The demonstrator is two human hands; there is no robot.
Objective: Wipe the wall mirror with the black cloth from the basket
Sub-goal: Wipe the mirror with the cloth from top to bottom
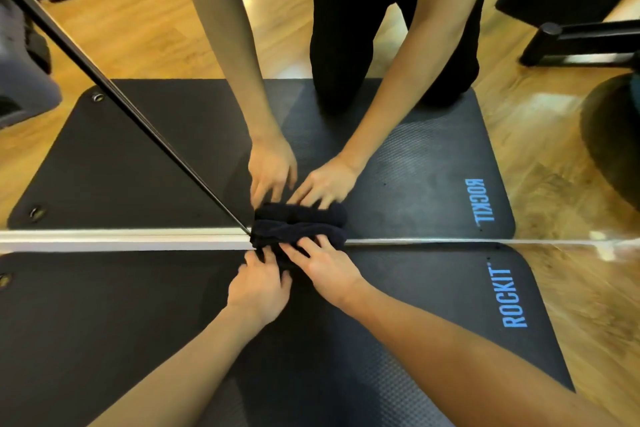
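Mirror (398, 28) foot — hands on cloth (301, 234)

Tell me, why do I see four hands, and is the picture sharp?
Head view: the mirror reflects the left hand, right hand and black cloth; fingers slightly motion-blurred, the wide lens bends the edges, and glare lies on the reflected floor.

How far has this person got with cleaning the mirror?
Done: the black cloth is out of the basket, which is not in view. In hand: the left hand and right hand both press the bunched cloth against the bottom edge of the wall mirror, above the exercise mat. Left: I cannot tell how much glass is already wiped; nothing shows it.
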